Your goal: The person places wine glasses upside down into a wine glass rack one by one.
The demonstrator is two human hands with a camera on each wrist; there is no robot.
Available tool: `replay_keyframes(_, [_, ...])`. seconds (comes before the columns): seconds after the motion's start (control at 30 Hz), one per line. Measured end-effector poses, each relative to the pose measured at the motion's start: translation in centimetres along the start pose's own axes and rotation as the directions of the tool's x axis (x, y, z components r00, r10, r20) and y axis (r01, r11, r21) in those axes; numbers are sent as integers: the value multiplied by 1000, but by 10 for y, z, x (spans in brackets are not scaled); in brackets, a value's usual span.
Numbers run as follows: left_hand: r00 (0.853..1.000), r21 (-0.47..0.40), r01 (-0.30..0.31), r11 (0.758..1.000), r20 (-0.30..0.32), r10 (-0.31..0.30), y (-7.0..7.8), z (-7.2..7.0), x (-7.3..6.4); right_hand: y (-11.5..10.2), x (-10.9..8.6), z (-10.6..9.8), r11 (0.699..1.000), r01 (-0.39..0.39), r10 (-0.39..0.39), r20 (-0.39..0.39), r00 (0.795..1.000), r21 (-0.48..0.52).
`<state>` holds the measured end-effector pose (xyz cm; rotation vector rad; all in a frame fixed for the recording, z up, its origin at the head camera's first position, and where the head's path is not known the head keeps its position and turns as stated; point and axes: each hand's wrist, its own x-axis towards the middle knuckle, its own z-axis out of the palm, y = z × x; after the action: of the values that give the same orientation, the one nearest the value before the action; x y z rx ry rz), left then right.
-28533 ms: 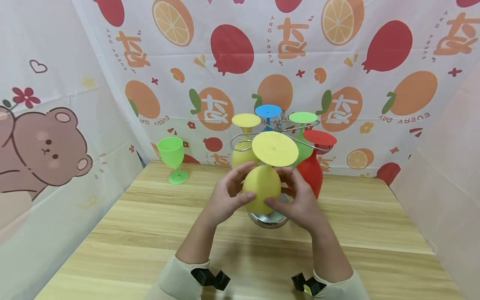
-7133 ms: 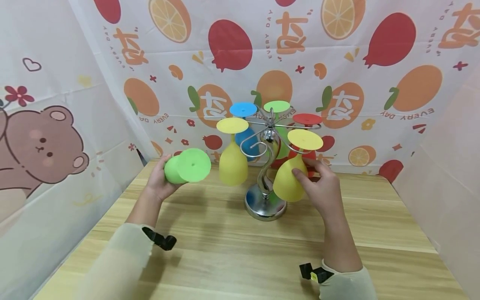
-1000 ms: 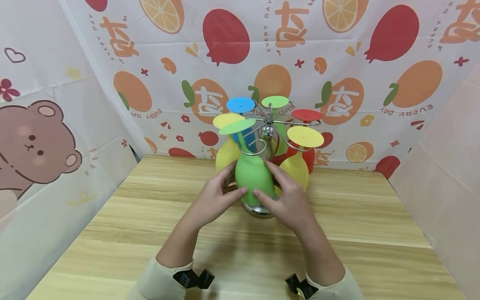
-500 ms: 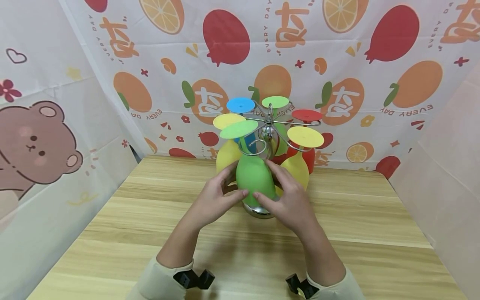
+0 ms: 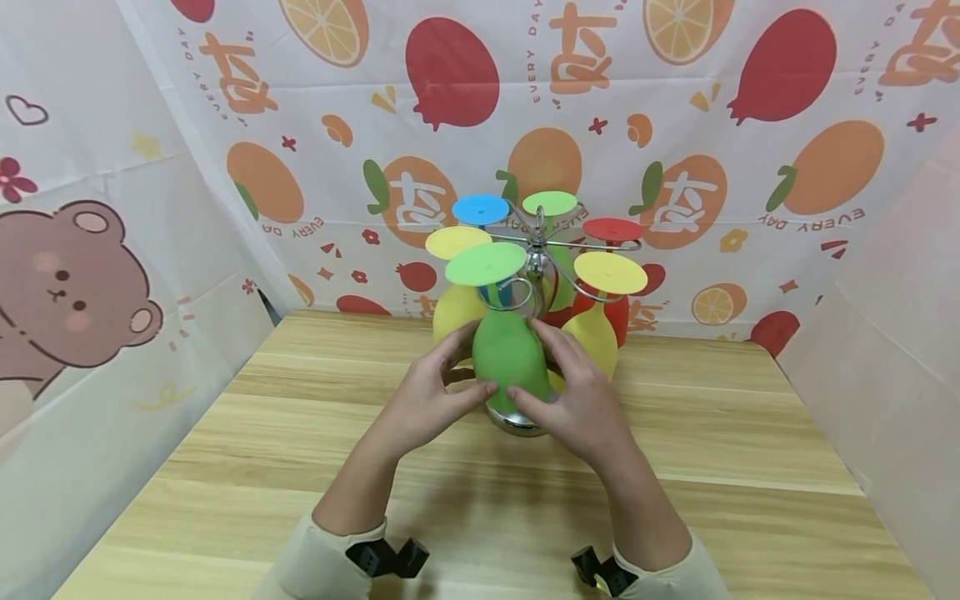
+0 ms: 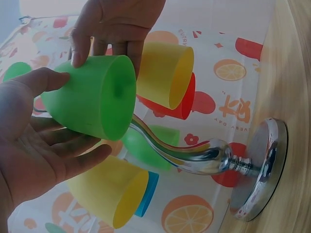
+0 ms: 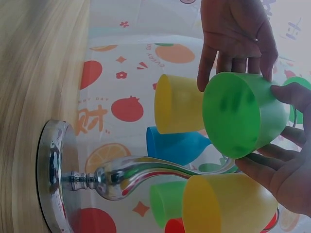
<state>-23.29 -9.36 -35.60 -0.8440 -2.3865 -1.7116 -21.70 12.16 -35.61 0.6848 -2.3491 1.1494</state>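
Observation:
Both hands hold an upside-down green goblet (image 5: 510, 354) by its bowl, the left hand (image 5: 435, 396) on one side and the right hand (image 5: 573, 392) on the other. Its foot faces up, and its stem stands at the curled front loop of a chrome goblet rack (image 5: 538, 246). In the left wrist view the thumb and fingers lie around the green bowl (image 6: 90, 97), whose open rim points down toward the table. The right wrist view shows the fingers of the right hand (image 7: 286, 165) against the same bowl.
Other goblets hang upside down around the rack: a yellow one (image 5: 453, 312) at left, another yellow goblet (image 5: 592, 329) at right, then blue (image 5: 480, 210), green (image 5: 551, 202) and red (image 5: 613, 229) behind. The round chrome base (image 5: 517, 423) stands on the wooden table (image 5: 480, 517), before a printed cloth.
Earlier the hands held a yellow goblet while the green one stood at left; later the left hand lifted the green one. In the last second its foot has shifted right, the stem becoming more upright.

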Motion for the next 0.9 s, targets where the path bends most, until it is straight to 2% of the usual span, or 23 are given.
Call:
replay_keyframes(0.33, [999,61,-45,997,-20,46,1,3,0,2,0,-1,1000,10,-10,22,1000,17])
replay_keyframes(0.9, [997,108,-55,993,-51,60,2,7,1,3,2,-3,997,-40,36,55,998,73])
